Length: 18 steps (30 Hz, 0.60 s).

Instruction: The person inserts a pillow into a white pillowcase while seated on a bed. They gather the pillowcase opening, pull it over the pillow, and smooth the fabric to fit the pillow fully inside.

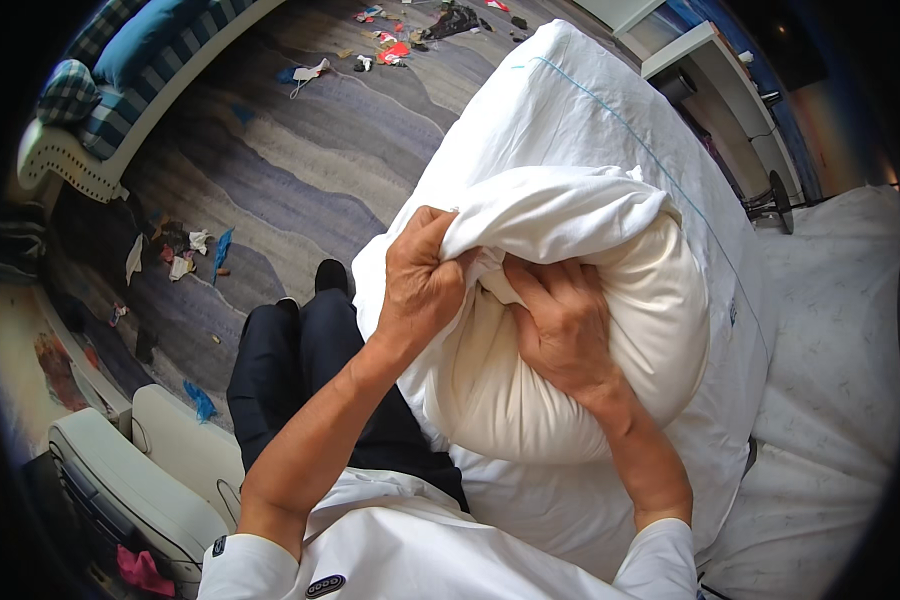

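Observation:
A cream pillow (649, 315), bunched and rounded, rests on the white sheet of a bed (525, 112). White pillowcase fabric (562, 202) lies gathered over its far side. My left hand (424, 277) grips the edge of this fabric at the pillow's left. Against the pillow, my right hand (566, 322) presses into the folds, its fingertips hidden under the white cloth. Whether those fingers pinch any fabric cannot be made out.
Scattered litter (394, 52) covers parts of the patterned carpet (307, 150). A sofa with blue cushions (139, 45) stands far left, and a pale armchair (135, 480) near left. A second mattress (832, 315) lies right. White shelving (720, 82) is at the far right.

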Motion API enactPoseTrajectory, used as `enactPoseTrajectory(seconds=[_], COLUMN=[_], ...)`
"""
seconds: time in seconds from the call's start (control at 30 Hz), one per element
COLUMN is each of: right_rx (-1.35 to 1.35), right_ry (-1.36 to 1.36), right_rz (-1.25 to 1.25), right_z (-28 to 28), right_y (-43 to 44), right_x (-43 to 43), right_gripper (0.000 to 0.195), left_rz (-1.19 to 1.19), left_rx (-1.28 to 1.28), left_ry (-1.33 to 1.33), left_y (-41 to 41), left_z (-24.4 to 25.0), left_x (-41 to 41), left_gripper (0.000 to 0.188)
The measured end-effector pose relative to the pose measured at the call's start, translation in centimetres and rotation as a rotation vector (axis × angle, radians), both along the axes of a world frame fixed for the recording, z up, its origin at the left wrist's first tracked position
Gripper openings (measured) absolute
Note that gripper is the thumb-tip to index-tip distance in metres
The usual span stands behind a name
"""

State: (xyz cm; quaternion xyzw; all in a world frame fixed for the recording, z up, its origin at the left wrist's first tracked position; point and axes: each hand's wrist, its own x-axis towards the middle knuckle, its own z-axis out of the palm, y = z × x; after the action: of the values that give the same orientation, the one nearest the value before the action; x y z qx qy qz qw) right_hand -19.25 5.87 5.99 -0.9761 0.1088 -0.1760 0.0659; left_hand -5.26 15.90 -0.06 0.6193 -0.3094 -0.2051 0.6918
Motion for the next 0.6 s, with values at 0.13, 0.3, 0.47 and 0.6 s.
enactPoseTrajectory(seconds=[0.13, 0.3, 0.47, 0.6], right_rx=[-0.043, 0.140, 0.273, 0.324], right_ry=[0.017, -0.079, -0.095, -0.056], right_rz=[-0.008, -0.011, 0.056, -0.015], right_z=[-1.0, -0.8, -0.9, -1.2], right_y=[-0.9, -0.5, -0.6, -0.1], right_x=[1.7, 2.6, 2.2, 3.0], right_gripper=[0.033, 0.034, 0.024, 0.035], left_rz=[0.009, -0.075, -0.117, -0.202], left_rx=[-0.002, -0.019, 0.066, 0.224], left_ry=[-0.083, 0.219, 0.367, 0.124], left_y=[-0.4, -0.1, -0.3, 0.3], left_z=[0.7, 0.0, 0.0, 1.3], left_x=[0.4, 1.8, 3.7, 4.0], left_gripper=[0.018, 0.013, 0.019, 0.041])
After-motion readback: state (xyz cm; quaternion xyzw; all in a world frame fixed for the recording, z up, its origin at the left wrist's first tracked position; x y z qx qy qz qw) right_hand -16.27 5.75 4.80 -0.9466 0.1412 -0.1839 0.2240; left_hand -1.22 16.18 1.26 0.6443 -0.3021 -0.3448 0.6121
